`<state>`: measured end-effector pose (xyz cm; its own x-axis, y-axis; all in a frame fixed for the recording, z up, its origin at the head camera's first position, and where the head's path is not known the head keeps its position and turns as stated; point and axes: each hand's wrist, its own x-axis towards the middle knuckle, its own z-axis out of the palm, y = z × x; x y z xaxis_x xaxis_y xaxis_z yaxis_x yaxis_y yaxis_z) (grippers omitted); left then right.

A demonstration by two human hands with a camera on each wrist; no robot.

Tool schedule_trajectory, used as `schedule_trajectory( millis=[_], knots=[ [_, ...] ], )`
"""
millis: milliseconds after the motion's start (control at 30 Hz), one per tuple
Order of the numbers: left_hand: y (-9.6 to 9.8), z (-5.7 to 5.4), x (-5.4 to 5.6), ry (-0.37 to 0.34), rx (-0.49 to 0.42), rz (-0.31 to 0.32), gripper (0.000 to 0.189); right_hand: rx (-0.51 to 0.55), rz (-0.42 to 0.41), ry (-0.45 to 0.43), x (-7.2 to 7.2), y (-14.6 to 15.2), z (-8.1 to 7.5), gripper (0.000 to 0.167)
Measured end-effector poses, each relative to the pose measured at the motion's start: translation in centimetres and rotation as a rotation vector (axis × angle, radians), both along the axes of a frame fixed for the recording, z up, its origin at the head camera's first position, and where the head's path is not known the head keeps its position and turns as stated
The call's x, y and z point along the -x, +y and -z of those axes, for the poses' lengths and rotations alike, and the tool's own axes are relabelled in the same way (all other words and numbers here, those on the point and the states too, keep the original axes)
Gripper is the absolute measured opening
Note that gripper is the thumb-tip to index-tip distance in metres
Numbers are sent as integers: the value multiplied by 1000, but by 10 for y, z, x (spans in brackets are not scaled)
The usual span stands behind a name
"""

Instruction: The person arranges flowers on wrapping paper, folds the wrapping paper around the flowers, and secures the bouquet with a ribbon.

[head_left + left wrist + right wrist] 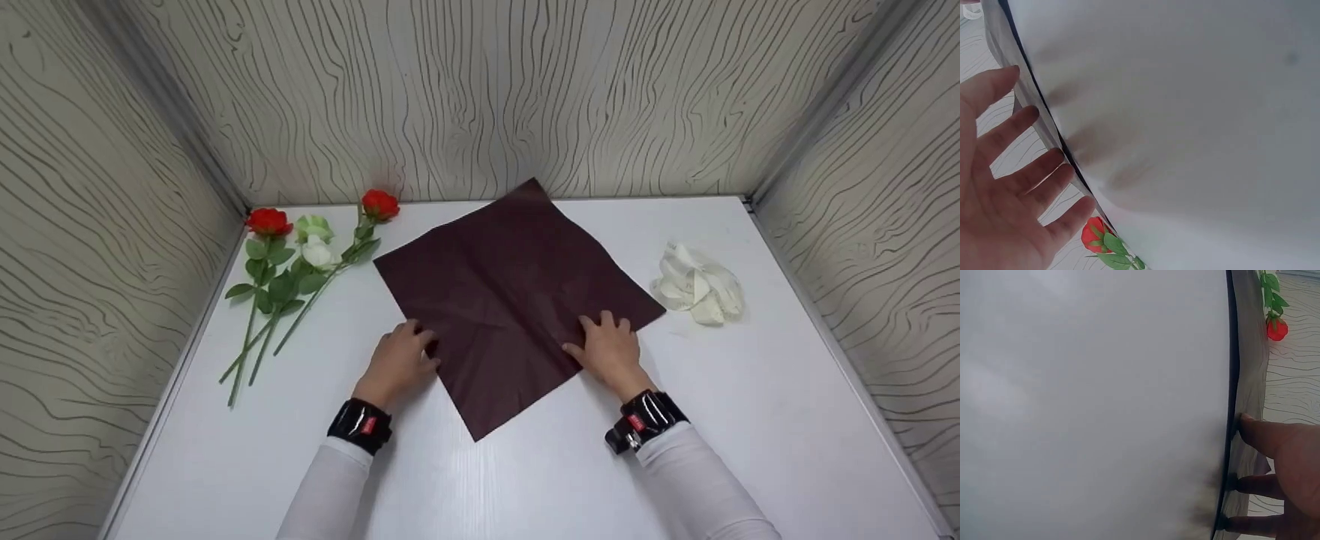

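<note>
A dark maroon sheet (502,289) lies creased on the white counter (525,487), between stemmed flowers (281,287) on the left and a bunched cream ribbon (703,289) on the right. The left hand (397,361), fingers apart, touches the sheet's left edge; the right hand (611,352), fingers likewise spread, rests on its lower right edge

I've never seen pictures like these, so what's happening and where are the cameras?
No robot here: just a person's left hand and right hand, with black wrist bands. The big picture comes from a camera on the person's head, looking down; the smaller two come from cameras on each wrist. On the white table lie a dark sheet, bunched cream ribbon, two red flowers, a white flower and a pale green flower. Both hands' fingers touch the sheet near its edges; neither clearly grips it.
</note>
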<state>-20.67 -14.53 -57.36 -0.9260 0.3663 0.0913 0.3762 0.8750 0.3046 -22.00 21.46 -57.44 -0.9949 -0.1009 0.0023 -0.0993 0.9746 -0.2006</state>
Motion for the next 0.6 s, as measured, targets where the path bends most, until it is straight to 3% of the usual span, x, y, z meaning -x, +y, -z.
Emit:
schedule_trajectory(
  millis=[133, 600],
  knots=[
    [-2, -1, 1, -12, 9, -24, 42, 4, -34, -7, 2, 2, 0, 66],
    [-5, -5, 5, -184, 89, -94, 68, 44, -168, -33, 8, 19, 1, 64]
  ],
)
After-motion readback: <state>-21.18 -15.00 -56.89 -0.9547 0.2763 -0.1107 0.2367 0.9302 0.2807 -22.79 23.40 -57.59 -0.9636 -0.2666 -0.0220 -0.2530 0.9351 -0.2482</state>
